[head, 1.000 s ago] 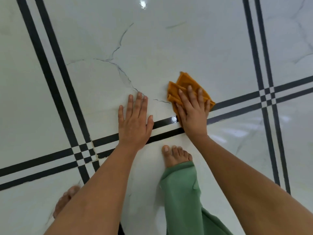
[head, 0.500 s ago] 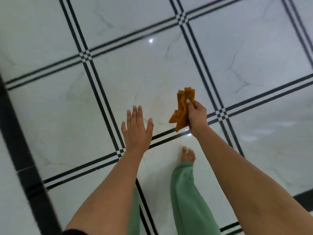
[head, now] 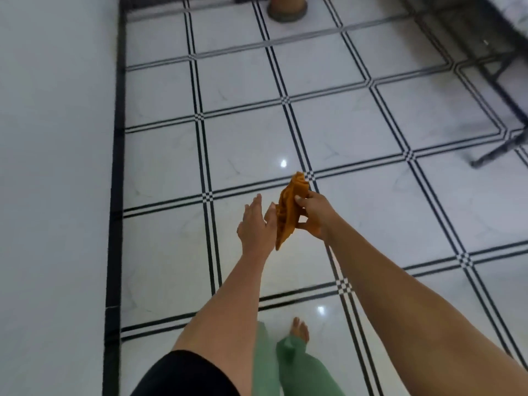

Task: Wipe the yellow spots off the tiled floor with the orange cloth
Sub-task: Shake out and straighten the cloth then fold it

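Floor (head: 357, 132) now fills the view from standing height, where a second ago the person crouched wiping; no yellow spots show, so wiping looks finished. The cloth (head: 288, 215) hangs bunched in the gripping right hand (head: 313, 217), lifted clear; the open left hand (head: 255, 227) touches it. Motion blur hides fine marks.

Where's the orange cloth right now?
In the head view, the crumpled orange cloth is off the white tiled floor, mid-frame, pinched in the right hand, with the open left hand beside it.
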`<control>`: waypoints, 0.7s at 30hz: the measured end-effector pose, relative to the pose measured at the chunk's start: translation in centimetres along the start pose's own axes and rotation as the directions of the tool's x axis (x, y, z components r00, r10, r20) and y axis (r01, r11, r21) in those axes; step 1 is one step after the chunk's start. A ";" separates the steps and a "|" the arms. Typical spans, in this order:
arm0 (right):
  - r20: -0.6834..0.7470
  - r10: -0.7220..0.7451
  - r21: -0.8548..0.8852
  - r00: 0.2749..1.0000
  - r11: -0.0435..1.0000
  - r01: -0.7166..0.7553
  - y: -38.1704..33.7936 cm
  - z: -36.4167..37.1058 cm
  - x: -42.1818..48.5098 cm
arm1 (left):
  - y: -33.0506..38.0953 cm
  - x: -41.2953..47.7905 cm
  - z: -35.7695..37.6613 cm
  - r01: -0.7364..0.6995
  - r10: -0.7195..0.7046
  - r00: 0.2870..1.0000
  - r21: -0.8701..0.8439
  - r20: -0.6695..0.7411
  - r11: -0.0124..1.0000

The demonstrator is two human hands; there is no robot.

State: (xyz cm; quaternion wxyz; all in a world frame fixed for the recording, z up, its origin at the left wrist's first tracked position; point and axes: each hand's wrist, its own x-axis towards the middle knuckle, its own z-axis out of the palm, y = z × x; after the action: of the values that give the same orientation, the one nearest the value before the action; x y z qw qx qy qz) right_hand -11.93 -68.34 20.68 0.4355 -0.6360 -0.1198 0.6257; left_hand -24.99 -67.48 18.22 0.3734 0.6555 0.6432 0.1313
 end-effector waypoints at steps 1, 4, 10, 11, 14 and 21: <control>0.021 -0.010 -0.007 1.000 1.000 0.010 -1.6 0.3 0.0 | 0.8 0.7 -0.8 0.005 -0.005 1.000 -0.020 -0.011 1.000; 0.072 -0.021 -0.071 0.997 0.997 0.026 -6.2 1.4 0.9 | 2.9 3.6 -3.2 0.027 -0.026 1.000 -0.187 0.007 0.982; 0.249 -0.028 -0.204 0.968 0.976 0.080 -16.6 4.9 6.6 | 7.9 13.7 -9.2 0.162 -0.155 0.986 -0.586 0.063 0.794; 0.278 -0.023 -0.225 0.960 0.970 0.089 -18.2 5.7 7.5 | 8.4 15.5 -10.1 0.172 -0.168 0.984 -0.595 0.063 0.785; 0.320 -0.005 -0.282 0.947 0.954 0.101 -23.7 8.8 11.0 | 9.7 20.6 -13.3 0.169 -0.206 0.978 -0.670 0.024 0.723; 0.457 0.040 -0.409 0.889 0.897 0.170 -33.1 16.7 18.0 | 11.2 28.5 -20.1 0.050 -0.331 0.929 -0.827 -0.167 0.560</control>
State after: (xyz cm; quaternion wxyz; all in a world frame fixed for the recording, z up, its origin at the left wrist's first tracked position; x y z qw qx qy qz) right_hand -10.58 -29.49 34.22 0.2625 -0.5489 -0.3774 0.6981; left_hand -25.81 -32.98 30.59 0.5394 0.3090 0.6285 0.4675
